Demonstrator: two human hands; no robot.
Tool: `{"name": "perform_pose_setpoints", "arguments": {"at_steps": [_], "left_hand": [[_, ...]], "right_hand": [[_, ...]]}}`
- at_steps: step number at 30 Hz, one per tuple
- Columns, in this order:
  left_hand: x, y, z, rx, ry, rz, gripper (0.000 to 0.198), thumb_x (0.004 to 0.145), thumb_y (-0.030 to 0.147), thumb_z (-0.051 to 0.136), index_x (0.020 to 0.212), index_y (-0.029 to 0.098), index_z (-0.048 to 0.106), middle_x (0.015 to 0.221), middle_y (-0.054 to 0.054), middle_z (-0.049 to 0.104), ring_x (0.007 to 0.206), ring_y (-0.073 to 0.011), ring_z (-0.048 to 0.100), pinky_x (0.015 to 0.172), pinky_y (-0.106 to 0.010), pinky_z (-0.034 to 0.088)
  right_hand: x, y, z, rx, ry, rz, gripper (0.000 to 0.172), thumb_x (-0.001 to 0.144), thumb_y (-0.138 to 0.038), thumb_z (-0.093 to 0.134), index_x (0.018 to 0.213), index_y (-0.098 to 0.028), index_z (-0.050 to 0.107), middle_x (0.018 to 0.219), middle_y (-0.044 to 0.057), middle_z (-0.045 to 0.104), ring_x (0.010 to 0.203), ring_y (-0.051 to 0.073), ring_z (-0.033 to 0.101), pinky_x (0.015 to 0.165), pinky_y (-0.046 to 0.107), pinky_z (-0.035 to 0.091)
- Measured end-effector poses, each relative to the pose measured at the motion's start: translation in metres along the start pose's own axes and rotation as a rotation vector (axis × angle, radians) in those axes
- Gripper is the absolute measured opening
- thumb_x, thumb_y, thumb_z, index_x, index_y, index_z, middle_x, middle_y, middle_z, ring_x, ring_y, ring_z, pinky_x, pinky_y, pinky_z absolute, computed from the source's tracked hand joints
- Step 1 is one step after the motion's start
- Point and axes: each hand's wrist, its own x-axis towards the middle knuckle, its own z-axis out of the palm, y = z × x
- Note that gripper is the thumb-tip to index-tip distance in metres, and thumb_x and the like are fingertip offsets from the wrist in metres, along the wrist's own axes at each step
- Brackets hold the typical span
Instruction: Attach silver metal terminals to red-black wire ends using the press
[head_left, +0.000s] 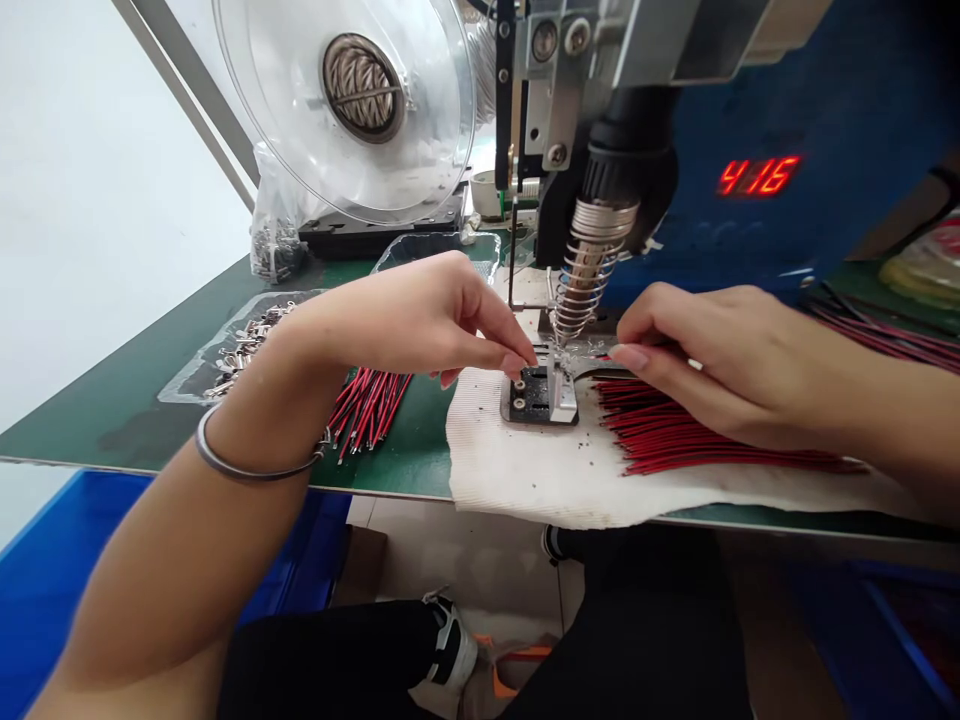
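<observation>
The left hand [420, 315] reached in from the left with a metal bangle [247, 465] on its wrist. Its thumb and forefinger were pinched together right at the top edge of a small black-and-metal fixture [540, 395]; whatever sat between the fingertips was too small to make out. The right hand [720, 355] lay just to the right of the fixture, fingers curled and pointing left, their tips down on the near ends of a flat bundle of red wires [697, 440]. Whether it gripped a wire or only pressed on them could not be told. The fixture sat on a white cloth [540, 470] spread over the front edge of the green counter [135, 400], and the wires fanned out to the right across the same cloth. Directly above the fixture hung a soldering iron [592, 270] wrapped in a coiled spring, its tip close to the metal block between the two hands. A second bunch of red wires [367, 400] lay on the counter under the left wrist, and farther left a clear tray held small metal terminals [244, 345]. Behind the left hand stood a transparent reel [352, 100], and a red readout [757, 177] glowed on the blue machine at the back right.
</observation>
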Motion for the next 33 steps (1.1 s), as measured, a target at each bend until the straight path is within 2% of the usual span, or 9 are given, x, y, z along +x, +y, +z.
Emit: {"name": "perform_pose_setpoints", "arguments": {"at_steps": [3, 7, 11, 17, 20, 24, 30, 33], "left_hand": [[0.001, 0.001, 0.002, 0.019, 0.008, 0.003, 0.029, 0.092, 0.035, 0.075, 0.110, 0.018, 0.090, 0.082, 0.000, 0.082, 0.058, -0.0088, 0.064, 0.062, -0.023, 0.048], [-0.001, 0.001, 0.001, -0.002, 0.002, -0.031, 0.033, 0.096, 0.037, 0.075, 0.121, 0.017, 0.084, 0.091, -0.004, 0.085, 0.059, -0.0106, 0.065, 0.060, -0.025, 0.048], [0.000, 0.001, 0.003, -0.021, -0.010, 0.006, 0.023, 0.099, 0.036, 0.073, 0.111, 0.019, 0.082, 0.093, -0.004, 0.085, 0.066, -0.0125, 0.070, 0.065, -0.026, 0.051], [0.002, 0.007, 0.007, -0.017, -0.095, 0.032, 0.014, 0.106, 0.032, 0.064, 0.098, 0.022, 0.068, 0.074, 0.003, 0.072, 0.054, -0.0085, 0.055, 0.056, -0.024, 0.046], [0.002, 0.008, 0.010, -0.009, -0.124, 0.037, 0.019, 0.112, 0.033, 0.056, 0.096, 0.024, 0.061, 0.074, 0.004, 0.067, 0.058, -0.0095, 0.058, 0.060, -0.024, 0.049], [0.004, 0.006, 0.013, -0.021, -0.173, 0.038, 0.024, 0.115, 0.036, 0.052, 0.094, 0.024, 0.052, 0.084, 0.002, 0.071, 0.063, -0.0098, 0.059, 0.067, -0.024, 0.054], [0.008, 0.004, 0.017, -0.056, -0.189, 0.055, 0.021, 0.117, 0.039, 0.047, 0.100, 0.027, 0.049, 0.080, 0.003, 0.066, 0.062, -0.0114, 0.055, 0.065, -0.025, 0.052], [0.009, 0.005, 0.018, -0.026, -0.180, 0.058, 0.024, 0.117, 0.042, 0.048, 0.099, 0.026, 0.051, 0.083, 0.001, 0.068, 0.065, -0.0126, 0.053, 0.067, -0.026, 0.052]], "right_hand": [[0.002, 0.000, 0.006, 0.030, 0.047, -0.029, 0.019, 0.118, -0.035, 0.055, 0.101, -0.026, 0.058, 0.076, -0.003, 0.066, 0.055, 0.017, 0.053, 0.058, 0.034, 0.038], [0.003, -0.002, 0.010, 0.059, 0.087, -0.080, 0.015, 0.116, -0.027, 0.058, 0.102, -0.023, 0.064, 0.084, -0.001, 0.071, 0.059, 0.015, 0.058, 0.060, 0.032, 0.044], [0.003, -0.006, 0.013, 0.071, 0.100, -0.103, 0.013, 0.115, -0.025, 0.060, 0.106, -0.020, 0.068, 0.088, 0.001, 0.073, 0.066, 0.015, 0.063, 0.061, 0.031, 0.046], [0.002, -0.005, 0.017, 0.070, 0.121, -0.106, 0.015, 0.116, -0.026, 0.060, 0.107, -0.021, 0.072, 0.095, 0.004, 0.073, 0.078, 0.019, 0.068, 0.068, 0.032, 0.052], [0.002, -0.003, 0.018, 0.099, 0.076, -0.079, 0.019, 0.116, -0.028, 0.059, 0.105, -0.022, 0.073, 0.096, 0.005, 0.073, 0.079, 0.018, 0.069, 0.069, 0.033, 0.052], [0.002, -0.004, 0.017, 0.082, 0.027, -0.019, 0.026, 0.117, -0.032, 0.057, 0.101, -0.021, 0.074, 0.095, 0.005, 0.073, 0.078, 0.018, 0.067, 0.069, 0.034, 0.049], [0.005, -0.011, 0.015, 0.092, 0.005, 0.085, 0.031, 0.115, -0.038, 0.054, 0.096, -0.023, 0.074, 0.092, 0.007, 0.076, 0.076, 0.022, 0.069, 0.069, 0.037, 0.048], [0.005, -0.013, 0.016, 0.098, 0.015, 0.110, 0.026, 0.112, -0.037, 0.057, 0.100, -0.024, 0.075, 0.089, 0.005, 0.079, 0.072, 0.022, 0.070, 0.068, 0.036, 0.047]]}}
